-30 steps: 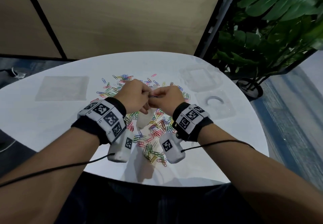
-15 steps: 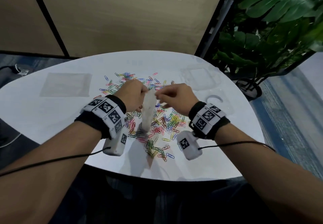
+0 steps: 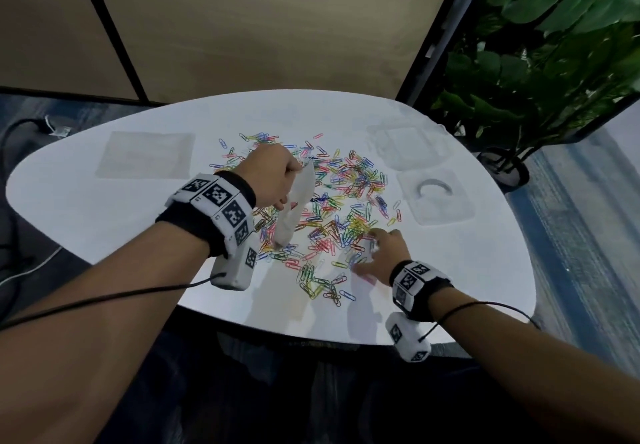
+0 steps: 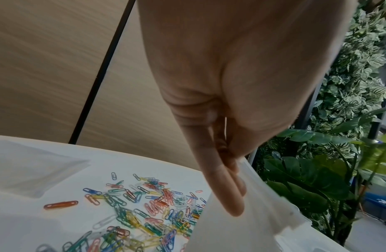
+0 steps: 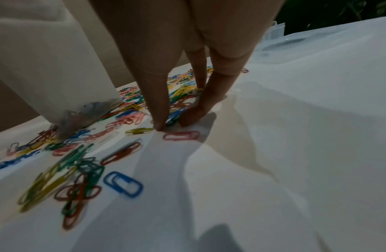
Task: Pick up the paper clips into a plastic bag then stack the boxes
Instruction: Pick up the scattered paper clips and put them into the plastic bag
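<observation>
Several coloured paper clips [image 3: 332,208] lie scattered in the middle of the white table [image 3: 104,222]. My left hand [image 3: 273,177] pinches the top edge of a clear plastic bag [image 3: 294,208], which hangs down with its bottom on the clips. In the left wrist view the fingers [image 4: 226,187] grip the bag's rim [image 4: 241,221]. My right hand [image 3: 381,253] reaches down at the pile's near right. Its fingertips [image 5: 159,125] touch the table on either side of a blue clip [image 5: 173,117]. Two clear plastic boxes [image 3: 408,147] [image 3: 434,198] sit side by side at the right.
A flat stack of clear bags [image 3: 145,154] lies at the table's left. A large potted plant [image 3: 554,63] stands beyond the right edge. A wood-panelled wall is behind. The table's near edge is close to my wrists.
My right hand let go of the bag's top and moved down and right onto the clips. My left hand keeps hold of the bag, which now hangs from it alone.
</observation>
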